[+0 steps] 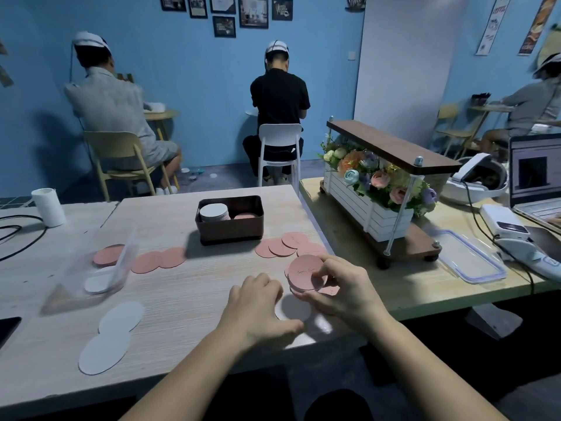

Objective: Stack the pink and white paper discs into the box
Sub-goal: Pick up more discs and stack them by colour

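Gripping a small pink stack (305, 273) in the right hand (343, 287), fingers curling round its right and near edges, holding it just above the table (188, 293) at the near right. Showing faint writing on the top disc, too blurred for reading.

Curling the left hand (258, 305) just beside it, knuckles up, fingertips meeting the left edge of a lone white disc (293, 308) lying flat on the table just near of the held stack, thumb stretching along the disc's near edge. Pinching or merely touching: cannot tell.

Glancing far, to the middle of the table: spotting the brown box (230, 230), standing open, carrying a white pile (214, 211) in its left half and a lower pink pile (244, 216) in its right. Passing over loose pink discs (282, 246) fanning out and overlapping between the box and the right hand.

Looking left: finding two overlapping pink ones (158, 259) lying flat, then a clear plastic tub (100, 268), tilting and blurred, covering part of a covered pink disc (107, 253) and a covered white disc (97, 284). Coming nearer on the left: noting two large white discs (115, 332) overlapping close to the near edge.

Catching, on the adjoining table at the right, a flower planter (373, 189) sitting under a small wooden shelf (391, 147), and a clear lid (470, 259) lying flat near it.
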`<state>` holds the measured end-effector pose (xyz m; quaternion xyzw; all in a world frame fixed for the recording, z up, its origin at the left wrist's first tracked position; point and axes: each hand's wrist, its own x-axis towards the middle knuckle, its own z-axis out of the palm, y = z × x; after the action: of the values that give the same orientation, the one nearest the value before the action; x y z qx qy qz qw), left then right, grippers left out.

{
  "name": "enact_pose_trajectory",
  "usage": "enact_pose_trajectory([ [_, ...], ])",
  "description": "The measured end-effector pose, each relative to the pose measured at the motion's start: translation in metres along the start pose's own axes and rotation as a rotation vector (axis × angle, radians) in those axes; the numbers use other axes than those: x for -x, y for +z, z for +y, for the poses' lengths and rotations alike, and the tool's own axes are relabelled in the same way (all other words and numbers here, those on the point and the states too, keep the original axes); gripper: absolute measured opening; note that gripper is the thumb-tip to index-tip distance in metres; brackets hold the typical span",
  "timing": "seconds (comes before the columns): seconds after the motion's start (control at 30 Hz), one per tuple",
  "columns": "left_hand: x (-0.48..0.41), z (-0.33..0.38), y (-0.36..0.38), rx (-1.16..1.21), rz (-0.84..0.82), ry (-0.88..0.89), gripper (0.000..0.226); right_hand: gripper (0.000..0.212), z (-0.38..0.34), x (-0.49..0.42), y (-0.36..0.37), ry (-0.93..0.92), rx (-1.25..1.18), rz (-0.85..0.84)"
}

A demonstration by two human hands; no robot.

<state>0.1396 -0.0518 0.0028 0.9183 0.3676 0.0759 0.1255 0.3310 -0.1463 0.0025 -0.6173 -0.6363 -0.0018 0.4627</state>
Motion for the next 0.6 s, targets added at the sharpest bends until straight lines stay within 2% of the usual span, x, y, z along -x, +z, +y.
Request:
enact_pose_trajectory([
  [0.2,-0.004,-0.019,-0.008,0.013,-0.007,-0.024,0.065,0.041,0.0,-0.003,-0.001,0.03,0.016,-0.012],
  [0.37,0.01,-0.065,-0.021,0.278,0.149,-0.063,0.059,0.037,0.006,0.002,0.003,0.063,0.052,-0.061],
  [0.47,0.015,-0.056,-0.037,0.41,0.238,-0.013,0.052,0.035,0.003,0.004,0.014,0.095,0.05,-0.119],
  [0.6,0.006,-0.033,-0.043,0.382,0.251,0.075,0.051,0.038,-0.013,-0.002,0.031,0.066,-0.009,-0.118],
])
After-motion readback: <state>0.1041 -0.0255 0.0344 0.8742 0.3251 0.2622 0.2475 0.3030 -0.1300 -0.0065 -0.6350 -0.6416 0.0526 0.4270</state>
